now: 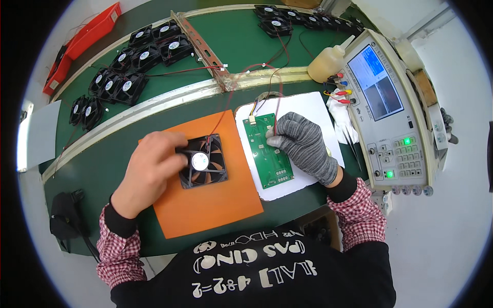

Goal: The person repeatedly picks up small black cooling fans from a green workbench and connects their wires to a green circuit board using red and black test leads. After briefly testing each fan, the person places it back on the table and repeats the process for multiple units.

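A square black cooling fan [203, 161] with a round white label lies on an orange mat [226, 205]. My bare left hand [156, 167] is at the fan's left edge, its fingers bent and smeared by motion; whether they grip the frame cannot be made out. From the fan a thin red wire [222, 119] loops up and across to the right. My right hand [303, 141], in a grey knit glove, is closed in a pinch on a red lead above a green circuit board [267, 156]. The lead's tip is hidden by the fingers. The board lies on a white pad [308, 100].
At right stands a test instrument [390, 113] with a lit screen, beside a squeeze bottle [327, 64] and tweezers [352, 149]. Several fans [146, 54] sit on the green shelf behind a raised ledge [169, 91]. A perforated metal bar [203, 49] divides it. Red bins [92, 33] are far left.
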Available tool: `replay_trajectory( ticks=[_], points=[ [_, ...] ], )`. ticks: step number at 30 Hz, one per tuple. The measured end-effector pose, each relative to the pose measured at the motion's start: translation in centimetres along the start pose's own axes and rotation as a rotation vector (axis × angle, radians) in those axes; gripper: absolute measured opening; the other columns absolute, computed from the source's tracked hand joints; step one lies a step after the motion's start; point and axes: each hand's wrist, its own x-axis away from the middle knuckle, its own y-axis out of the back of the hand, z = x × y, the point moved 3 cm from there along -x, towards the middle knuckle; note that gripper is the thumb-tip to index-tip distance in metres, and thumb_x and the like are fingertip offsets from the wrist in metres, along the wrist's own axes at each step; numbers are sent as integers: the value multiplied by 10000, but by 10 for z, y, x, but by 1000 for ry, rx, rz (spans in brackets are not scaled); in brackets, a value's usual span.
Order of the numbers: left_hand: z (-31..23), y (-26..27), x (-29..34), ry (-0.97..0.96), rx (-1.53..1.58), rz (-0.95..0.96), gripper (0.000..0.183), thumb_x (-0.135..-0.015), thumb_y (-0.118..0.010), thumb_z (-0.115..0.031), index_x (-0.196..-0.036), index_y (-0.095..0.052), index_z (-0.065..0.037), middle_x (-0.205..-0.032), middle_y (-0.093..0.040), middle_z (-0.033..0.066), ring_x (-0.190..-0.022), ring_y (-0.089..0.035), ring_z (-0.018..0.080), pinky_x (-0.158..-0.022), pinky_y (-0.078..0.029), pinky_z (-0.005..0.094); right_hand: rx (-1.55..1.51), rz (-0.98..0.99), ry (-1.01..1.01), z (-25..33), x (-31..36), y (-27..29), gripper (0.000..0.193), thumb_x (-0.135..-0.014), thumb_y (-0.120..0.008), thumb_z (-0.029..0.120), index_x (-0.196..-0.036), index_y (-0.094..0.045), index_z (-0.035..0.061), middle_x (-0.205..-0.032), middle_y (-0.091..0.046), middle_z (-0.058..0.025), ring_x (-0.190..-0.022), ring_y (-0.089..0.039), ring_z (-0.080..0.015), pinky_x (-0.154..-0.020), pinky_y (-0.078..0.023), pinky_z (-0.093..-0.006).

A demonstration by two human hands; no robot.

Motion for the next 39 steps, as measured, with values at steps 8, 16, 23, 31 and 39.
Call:
replay_trajectory(
  ticks=[8, 16, 23, 31, 39],
  points=[
    [-21, -41, -5, 241, 8, 105, 1016, -597, -891, -351, -1403, -404, 32, -1252, -485, 201, -1160, -446, 385, -998, -342, 488, 203, 53, 309, -3, 1, 4, 153, -780, -682, 45, -930, -694, 72, -854, -651, -83, -831, -635, -254, -752, -526, -376],
    [-20, -34, -3, 222, 70, 161, 1064, -546, -900, -294, -1442, -394, -23, -1255, -483, 175, -1160, -444, 376, -1009, -352, 478, 659, 164, 432, 20, 5, -6, 185, -778, -614, 150, -942, -688, 107, -852, -617, -57, -889, -613, -256, -754, -497, -401],
    [-50, 17, -6, -145, -413, -148, 853, -692, -840, -362, -1398, -466, -61, -1120, -608, 92, -1015, -567, 297, -885, -457, 425, 264, 53, 239, -2, 7, 7, 185, -757, -673, 36, -932, -697, 88, -844, -618, -85, -874, -617, -279, -777, -514, -389],
    [-66, 63, 18, 49, 1808, 160, 536, -1023, -382, -388, -1110, -570, 106, -902, -642, 295, -831, -658, 434, -697, -564, 516, 135, 5, 200, -9, 5, 0, 165, -769, -748, 23, -918, -704, 79, -922, -631, -74, -898, -630, -255, -810, -528, -360],
    [-57, 51, 34, -6, 728, -354, 388, -981, -504, -292, -1133, -533, 64, -960, -629, 259, -814, -637, 363, -670, -535, 469, 126, -39, 236, -8, 5, 5, 107, -772, -724, 36, -863, -678, 67, -876, -613, -78, -860, -609, -288, -773, -514, -390]
  ],
)
